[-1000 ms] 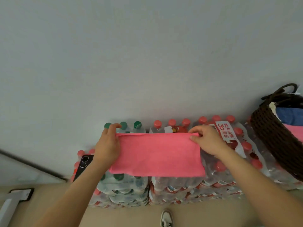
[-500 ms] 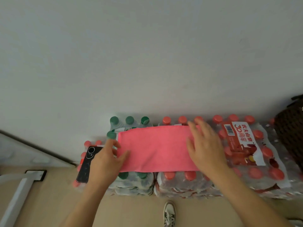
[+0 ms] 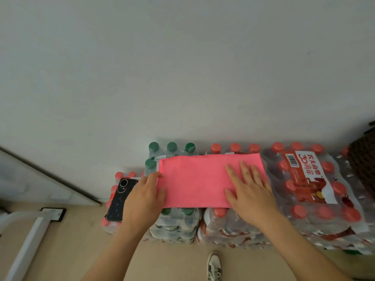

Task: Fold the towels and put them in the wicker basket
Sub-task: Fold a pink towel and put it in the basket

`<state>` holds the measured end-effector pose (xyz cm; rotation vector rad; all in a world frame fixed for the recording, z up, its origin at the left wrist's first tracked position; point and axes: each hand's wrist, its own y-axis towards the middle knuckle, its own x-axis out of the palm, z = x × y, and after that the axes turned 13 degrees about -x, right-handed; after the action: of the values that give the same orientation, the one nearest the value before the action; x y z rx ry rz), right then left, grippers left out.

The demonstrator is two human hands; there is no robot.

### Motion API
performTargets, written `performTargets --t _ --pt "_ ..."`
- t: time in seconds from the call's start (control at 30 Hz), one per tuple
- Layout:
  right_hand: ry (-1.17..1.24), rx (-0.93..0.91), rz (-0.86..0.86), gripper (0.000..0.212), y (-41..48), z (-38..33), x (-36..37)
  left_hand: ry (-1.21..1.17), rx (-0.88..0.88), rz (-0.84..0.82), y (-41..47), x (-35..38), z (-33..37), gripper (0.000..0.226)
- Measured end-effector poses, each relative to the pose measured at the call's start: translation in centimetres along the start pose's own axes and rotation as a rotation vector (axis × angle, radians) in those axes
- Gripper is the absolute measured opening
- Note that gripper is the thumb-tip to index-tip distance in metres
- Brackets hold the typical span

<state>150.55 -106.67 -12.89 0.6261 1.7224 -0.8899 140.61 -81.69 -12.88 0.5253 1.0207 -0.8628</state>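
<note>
The pink towel (image 3: 194,179), folded to a long flat rectangle, lies on top of shrink-wrapped packs of water bottles that stand on a beige floor (image 3: 67,250) against a plain pale wall (image 3: 182,67). Its cloth looks soft and finely napped, with straight edges and square corners. The right hand (image 3: 249,191) presses flat on the towel's right part, fingers (image 3: 244,171) straight and slightly spread. The left hand (image 3: 142,201) sits at the towel's left short edge with its thumb lying on the cloth; whether its fingers are tucked under the edge cannot be told.

Under the towel's left part is a pack of green-capped bottles (image 3: 172,148), under its middle a pack of red-capped bottles (image 3: 235,148), and just to the right a larger red-capped pack with a red and white label (image 3: 308,175), all in clear glossy film. A black phone (image 3: 121,199) lies camera side up on a lower red-capped pack, touching the left hand's side. The wicker basket (image 3: 363,163), dark brown and tightly woven, stands on the packs at the far right edge; its inside is out of view. A pale shoe (image 3: 214,268) shows on the floor below, and a white bar (image 3: 30,240) crosses the lower left
</note>
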Motion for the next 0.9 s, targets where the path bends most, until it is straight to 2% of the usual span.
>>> performTargets --t 0.13,0.27,0.43,0.5,0.6,0.67,0.73,0.8,0.9 --pt "0.074 -0.1 0.067 0.065 1.1 -3.1 -1.6 -0.007 -0.031 0.061 3.7 0.1 0.9 0.031" --pt "0.105 -0.211 0.083 0.062 3.1 -6.2 -1.0 0.128 -0.062 -0.077 6.5 0.6 1.3 0.033" --pt "0.098 -0.264 0.051 0.062 4.6 -8.2 0.0 0.067 -0.063 -0.149 7.5 0.4 2.4 0.016" --pt "0.083 -0.298 0.061 0.064 5.0 -9.0 0.1 -0.087 -0.156 -0.145 7.3 0.0 2.4 0.006" --pt "0.113 -0.357 0.058 0.065 5.5 -10.5 0.4 -0.454 -0.424 -0.09 7.0 -0.9 1.8 0.011" --pt "0.116 -0.4 0.049 0.064 5.8 -11.7 0.8 -0.566 -0.484 -0.03 6.5 -1.4 1.0 0.014" --pt "0.125 -0.404 0.05 0.064 6.1 -12.4 1.1 -0.583 -0.481 -0.036 5.8 -1.9 0.2 0.014" --pt "0.138 -0.39 0.063 0.065 6.1 -12.7 1.2 -0.554 -0.432 -0.111 4.8 -2.2 -0.7 0.014" --pt "0.144 -0.37 0.051 0.069 6.0 -12.8 1.5 -0.404 -0.328 -0.239 3.7 -2.3 -1.8 0.03"
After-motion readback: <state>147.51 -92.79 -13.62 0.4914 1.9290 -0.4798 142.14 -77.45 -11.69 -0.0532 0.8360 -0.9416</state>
